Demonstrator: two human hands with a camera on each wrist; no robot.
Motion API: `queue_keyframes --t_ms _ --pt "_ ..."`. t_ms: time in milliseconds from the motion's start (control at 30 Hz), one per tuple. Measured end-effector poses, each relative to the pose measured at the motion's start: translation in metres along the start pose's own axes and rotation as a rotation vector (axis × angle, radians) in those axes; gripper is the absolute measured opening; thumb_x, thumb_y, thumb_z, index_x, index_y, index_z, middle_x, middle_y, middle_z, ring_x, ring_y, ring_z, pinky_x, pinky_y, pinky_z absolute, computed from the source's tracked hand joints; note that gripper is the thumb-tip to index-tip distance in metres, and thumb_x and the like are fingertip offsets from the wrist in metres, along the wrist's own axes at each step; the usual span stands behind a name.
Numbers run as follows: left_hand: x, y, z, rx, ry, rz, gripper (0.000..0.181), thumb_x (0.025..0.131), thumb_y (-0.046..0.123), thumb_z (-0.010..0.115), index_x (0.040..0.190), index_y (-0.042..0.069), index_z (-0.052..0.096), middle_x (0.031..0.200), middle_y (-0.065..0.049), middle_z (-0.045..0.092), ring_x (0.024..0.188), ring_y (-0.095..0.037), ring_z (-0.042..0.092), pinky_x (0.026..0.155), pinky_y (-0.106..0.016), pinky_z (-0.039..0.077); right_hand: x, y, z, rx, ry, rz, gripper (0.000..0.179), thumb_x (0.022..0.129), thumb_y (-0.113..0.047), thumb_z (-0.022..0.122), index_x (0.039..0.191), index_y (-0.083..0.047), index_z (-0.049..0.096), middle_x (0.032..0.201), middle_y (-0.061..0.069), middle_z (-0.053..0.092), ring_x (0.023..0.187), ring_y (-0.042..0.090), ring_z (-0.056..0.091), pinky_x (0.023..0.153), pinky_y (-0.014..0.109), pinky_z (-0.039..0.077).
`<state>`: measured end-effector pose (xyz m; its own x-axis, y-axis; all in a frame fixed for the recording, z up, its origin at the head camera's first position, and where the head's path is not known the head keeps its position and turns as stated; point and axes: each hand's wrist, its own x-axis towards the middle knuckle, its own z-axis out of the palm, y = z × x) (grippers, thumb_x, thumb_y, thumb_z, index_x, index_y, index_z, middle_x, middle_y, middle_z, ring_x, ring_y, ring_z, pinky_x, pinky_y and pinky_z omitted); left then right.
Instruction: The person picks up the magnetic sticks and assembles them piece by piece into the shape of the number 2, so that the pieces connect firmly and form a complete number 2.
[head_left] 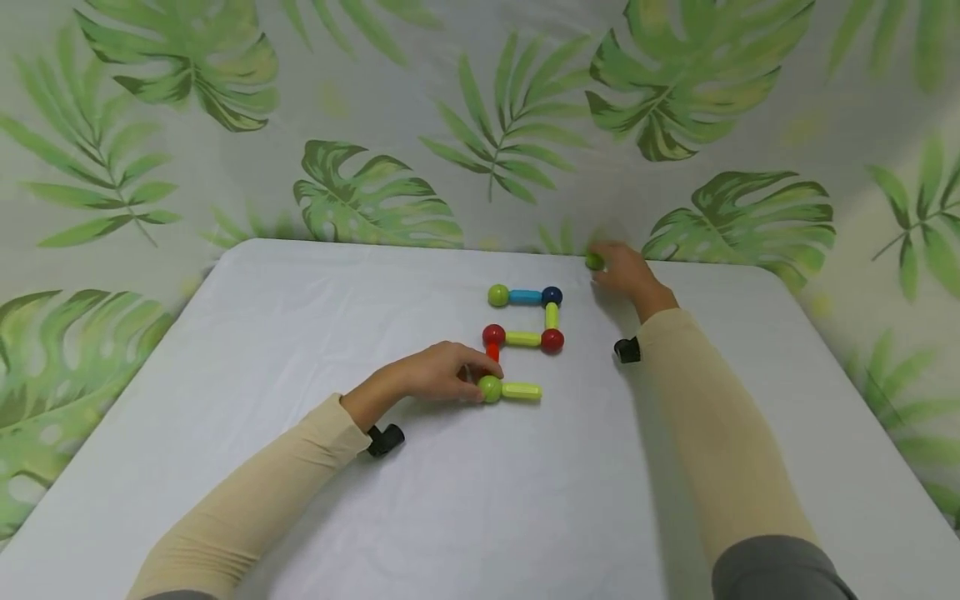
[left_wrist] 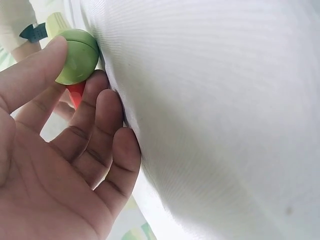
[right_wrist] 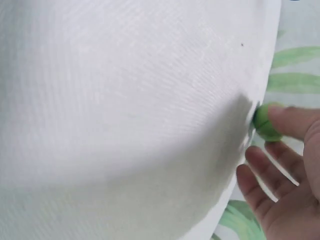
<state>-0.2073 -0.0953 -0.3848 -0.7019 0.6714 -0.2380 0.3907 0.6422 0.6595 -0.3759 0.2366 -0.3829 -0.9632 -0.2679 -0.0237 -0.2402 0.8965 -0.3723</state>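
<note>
My left hand (head_left: 442,372) holds the near green ball (head_left: 490,389) of a chain of balls and sticks on the table. In the left wrist view the thumb presses this green ball (left_wrist: 80,56), with the fingers behind it. A yellow-green stick (head_left: 522,391) points right from the ball, and a partly covered red stick (head_left: 492,351) runs up to a red ball (head_left: 493,335). Another yellow-green stick (head_left: 523,339) leads to a second red ball (head_left: 552,340). At the far edge my right hand (head_left: 624,268) pinches a separate green ball (right_wrist: 269,122) between thumb and fingers.
The chain continues through an upright yellow-green stick (head_left: 552,316), a dark blue ball (head_left: 552,296) and a blue stick (head_left: 525,297) to a green ball (head_left: 498,295). A white cloth covers the table (head_left: 360,283); a leaf-patterned sheet (head_left: 525,108) hangs behind its far edge.
</note>
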Motion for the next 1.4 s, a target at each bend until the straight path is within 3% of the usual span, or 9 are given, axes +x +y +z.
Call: queue_keyframes --t_ms 167,567,767,1000,1167,1400 --pt "0.003 0.000 0.002 0.014 -0.008 0.001 0.038 0.092 0.016 0.070 0.130 0.020 0.065 0.112 0.002 0.067 0.099 -0.014 0.058 0.087 -0.024 0.050 0.000 0.006 0.007 0.061 0.025 0.059 0.045 0.094 -0.007 0.057 0.138 -0.002 0.052 0.137 0.028 0.052 0.126 0.044 0.047 0.110 0.058 0.038" --pt "0.002 -0.001 0.001 0.005 -0.006 0.014 0.039 0.092 0.015 0.070 0.130 0.019 0.065 0.112 0.000 0.067 0.099 -0.014 0.057 0.088 -0.024 0.050 -0.007 0.005 0.008 0.113 0.025 0.104 0.039 0.094 -0.010 0.061 0.132 -0.002 0.051 0.133 0.025 0.054 0.120 0.039 0.050 0.106 0.055 0.040" --pt "0.002 -0.002 0.000 0.009 0.000 0.011 0.038 0.091 0.016 0.071 0.128 0.020 0.066 0.112 0.001 0.068 0.098 -0.013 0.059 0.088 -0.025 0.051 -0.013 0.006 0.004 0.100 -0.004 0.095 0.041 0.094 -0.011 0.061 0.134 -0.005 0.055 0.140 0.025 0.050 0.122 0.039 0.048 0.109 0.057 0.039" --pt "0.004 -0.001 0.000 0.009 -0.006 0.014 0.039 0.091 0.016 0.071 0.129 0.019 0.066 0.112 0.001 0.068 0.099 -0.014 0.059 0.089 -0.026 0.051 -0.024 0.011 0.004 0.062 -0.027 0.022 0.039 0.094 -0.012 0.059 0.131 -0.002 0.056 0.131 0.024 0.055 0.110 0.037 0.051 0.098 0.054 0.044" --pt "0.005 0.000 0.000 0.011 -0.010 0.018 0.039 0.091 0.017 0.071 0.129 0.020 0.065 0.113 0.001 0.068 0.100 -0.015 0.059 0.090 -0.027 0.051 -0.054 0.006 0.001 0.021 -0.038 -0.086 0.034 0.094 -0.007 0.057 0.128 -0.001 0.057 0.126 0.023 0.058 0.109 0.035 0.053 0.098 0.053 0.045" --pt "0.003 -0.001 -0.002 0.005 -0.013 0.012 0.039 0.091 0.016 0.070 0.130 0.019 0.065 0.113 0.000 0.067 0.100 -0.015 0.058 0.090 -0.028 0.051 -0.121 -0.019 0.007 0.013 -0.085 -0.228 0.032 0.092 0.000 0.064 0.124 -0.002 0.060 0.123 0.017 0.061 0.100 0.028 0.057 0.091 0.045 0.053"
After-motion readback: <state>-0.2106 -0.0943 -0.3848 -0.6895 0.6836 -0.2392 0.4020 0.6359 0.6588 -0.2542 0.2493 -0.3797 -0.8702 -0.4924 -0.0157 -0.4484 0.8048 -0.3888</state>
